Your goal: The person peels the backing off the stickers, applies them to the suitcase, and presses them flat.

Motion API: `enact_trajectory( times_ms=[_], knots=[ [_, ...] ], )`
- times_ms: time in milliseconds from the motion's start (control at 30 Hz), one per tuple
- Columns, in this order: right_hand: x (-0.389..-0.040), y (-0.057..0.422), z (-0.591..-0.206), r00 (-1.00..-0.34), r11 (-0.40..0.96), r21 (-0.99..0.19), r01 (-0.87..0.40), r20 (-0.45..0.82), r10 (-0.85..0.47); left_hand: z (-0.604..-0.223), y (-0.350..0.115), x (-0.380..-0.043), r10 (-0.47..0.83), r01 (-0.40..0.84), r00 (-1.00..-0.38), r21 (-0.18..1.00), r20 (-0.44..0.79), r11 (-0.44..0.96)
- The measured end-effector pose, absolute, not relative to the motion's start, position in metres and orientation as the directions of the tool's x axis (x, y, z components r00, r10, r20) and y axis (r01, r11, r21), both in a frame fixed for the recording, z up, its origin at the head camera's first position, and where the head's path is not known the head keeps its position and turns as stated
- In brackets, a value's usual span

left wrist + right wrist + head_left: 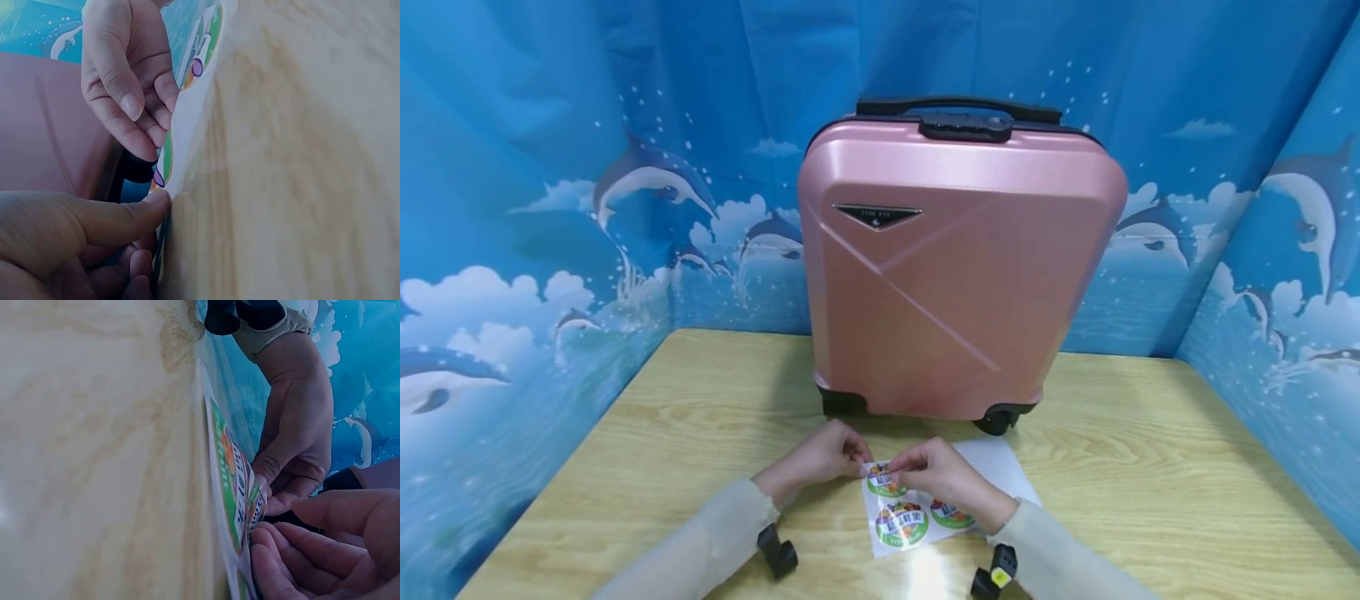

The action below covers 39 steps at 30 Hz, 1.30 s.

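Note:
A white sheet (879, 551) with round fruit-printed stickers lies on the table in front of a pink suitcase (958, 283). My left hand (833, 454) pinches the sheet's far left corner between thumb and fingers; the left wrist view shows the thumb on that edge. My right hand (946, 482) is over the sheet, its fingertips touching the edge of the upper left sticker (886, 481). In the right wrist view, the right thumb stands apart from the fingers. The lower left sticker (902, 525) lies flat, and the right arm partly covers another sticker (951, 515).
The suitcase stands upright on black wheels (996, 419) just beyond the hands, its black handle (958, 107) on top. A wood-patterned table (700, 408) lies beneath. Blue dolphin-printed curtains (730, 92) enclose the back and sides.

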State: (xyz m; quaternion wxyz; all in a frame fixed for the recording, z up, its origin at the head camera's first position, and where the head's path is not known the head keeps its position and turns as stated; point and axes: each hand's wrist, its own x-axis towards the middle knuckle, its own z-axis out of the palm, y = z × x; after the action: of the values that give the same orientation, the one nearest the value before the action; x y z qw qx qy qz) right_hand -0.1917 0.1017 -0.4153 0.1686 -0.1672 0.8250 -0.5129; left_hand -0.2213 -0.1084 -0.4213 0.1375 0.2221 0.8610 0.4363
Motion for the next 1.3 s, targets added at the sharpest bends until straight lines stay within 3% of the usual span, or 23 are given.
enact_trajectory(
  times_ms=[233, 500, 833, 1300],
  knots=[
    [-0.190, 0.106, -0.413, -0.885, 0.413, -0.901, -0.132, -0.081, -0.459, -0.423, -0.110, -0.224, 0.526, 0.286, -0.850, 0.822, -0.020, 0.493],
    [-0.184, 0.107, -0.409, -0.885, 0.335, -0.932, -0.135, -0.039, -0.464, -0.420, -0.108, -0.222, 0.466, 0.091, -0.877, 0.915, -0.114, 0.394],
    [-0.179, 0.103, -0.404, -0.909, 0.339, -0.925, -0.174, 0.018, -0.417, -0.418, -0.100, -0.219, 0.421, -0.027, -0.891, 0.946, -0.170, 0.324],
    [-0.176, 0.108, -0.402, -0.916, 0.333, -0.909, -0.251, 0.112, -0.386, -0.414, -0.093, -0.213, 0.515, -0.140, -0.839, 0.984, -0.175, 0.107]
  ],
)
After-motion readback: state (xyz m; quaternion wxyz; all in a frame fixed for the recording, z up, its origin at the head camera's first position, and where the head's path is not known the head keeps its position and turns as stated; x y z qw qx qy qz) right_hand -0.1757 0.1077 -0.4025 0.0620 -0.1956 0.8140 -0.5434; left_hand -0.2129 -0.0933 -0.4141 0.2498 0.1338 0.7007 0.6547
